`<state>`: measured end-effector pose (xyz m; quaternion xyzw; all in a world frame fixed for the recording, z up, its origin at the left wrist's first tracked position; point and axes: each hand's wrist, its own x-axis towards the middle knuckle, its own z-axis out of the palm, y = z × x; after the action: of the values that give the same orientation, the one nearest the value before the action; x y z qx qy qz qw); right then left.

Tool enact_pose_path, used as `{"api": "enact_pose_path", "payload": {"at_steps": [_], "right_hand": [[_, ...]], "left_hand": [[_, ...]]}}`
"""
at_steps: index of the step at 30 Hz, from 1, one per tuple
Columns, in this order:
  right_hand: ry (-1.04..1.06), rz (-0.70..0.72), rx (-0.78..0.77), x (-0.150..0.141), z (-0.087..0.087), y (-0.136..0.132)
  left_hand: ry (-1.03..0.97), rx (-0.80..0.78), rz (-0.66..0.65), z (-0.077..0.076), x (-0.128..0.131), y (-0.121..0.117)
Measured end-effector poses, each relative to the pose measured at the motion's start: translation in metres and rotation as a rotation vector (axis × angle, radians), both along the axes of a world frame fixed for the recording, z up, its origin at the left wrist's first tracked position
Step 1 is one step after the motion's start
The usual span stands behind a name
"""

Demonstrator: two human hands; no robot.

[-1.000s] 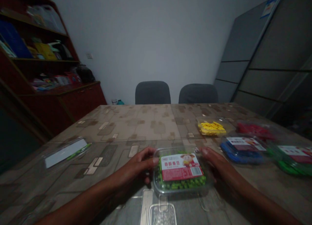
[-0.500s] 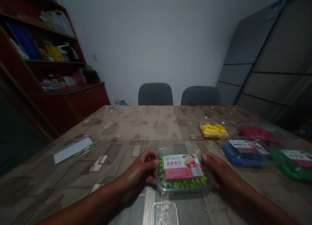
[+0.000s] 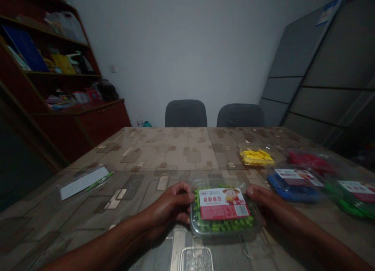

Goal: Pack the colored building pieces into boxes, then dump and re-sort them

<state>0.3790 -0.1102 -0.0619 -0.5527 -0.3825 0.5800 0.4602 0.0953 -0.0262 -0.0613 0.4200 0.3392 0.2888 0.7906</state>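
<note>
Between my hands is a clear plastic container [image 3: 222,228] with a closed lid, full of small light-green pieces. A white and red label [image 3: 225,203] with a cartoon figure lies across its top. My left hand [image 3: 172,202] grips the container's left side, thumb at the upper edge and fingers curled at the side. My right hand [image 3: 262,202] holds the opposite side, its thumb by the upper right corner; the other fingers are mostly hidden. The container is near the front of the patterned table [image 3: 146,232].
On the right stand clear containers of yellow pieces [image 3: 258,157], red pieces [image 3: 309,161], blue pieces [image 3: 293,189] and green pieces [image 3: 356,206]. At left lies a clear tray with a white card [image 3: 84,183] and green pieces. Two grey chairs [image 3: 186,113] stand behind the table.
The green-filled container has shifted slightly right and down in the picture, with both hands still on it. The camera view has turned a little.
</note>
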Motion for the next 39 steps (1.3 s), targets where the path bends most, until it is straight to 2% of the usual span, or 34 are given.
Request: {"api": "enact_pose_path", "payload": {"at_steps": [5, 12, 15, 18, 23, 32, 39], "right_hand": [[-0.051, -0.027, -0.008, 0.002, 0.009, -0.001], [-0.168, -0.041, -0.022, 0.013, 0.040, -0.001], [-0.260, -0.099, 0.000, 0.025, 0.046, -0.001], [-0.352, -0.175, 0.000, 0.036, 0.045, 0.000], [-0.420, -0.167, -0.048, 0.038, 0.037, 0.000], [-0.312, -0.147, -0.067, 0.033, 0.025, 0.006], [-0.210, -0.088, -0.027, 0.033, 0.015, 0.003]], "left_hand": [[-0.018, 0.018, -0.011, 0.000, 0.002, -0.001], [-0.036, 0.104, -0.059, 0.014, 0.012, 0.017], [-0.024, 0.115, -0.033, 0.018, 0.023, 0.025], [-0.030, 0.104, -0.046, 0.021, 0.035, 0.027], [-0.056, 0.140, -0.056, 0.023, 0.046, 0.016], [0.000, 0.114, -0.005, 0.008, 0.051, 0.013], [0.031, 0.150, -0.007, 0.005, 0.055, 0.014]]}}
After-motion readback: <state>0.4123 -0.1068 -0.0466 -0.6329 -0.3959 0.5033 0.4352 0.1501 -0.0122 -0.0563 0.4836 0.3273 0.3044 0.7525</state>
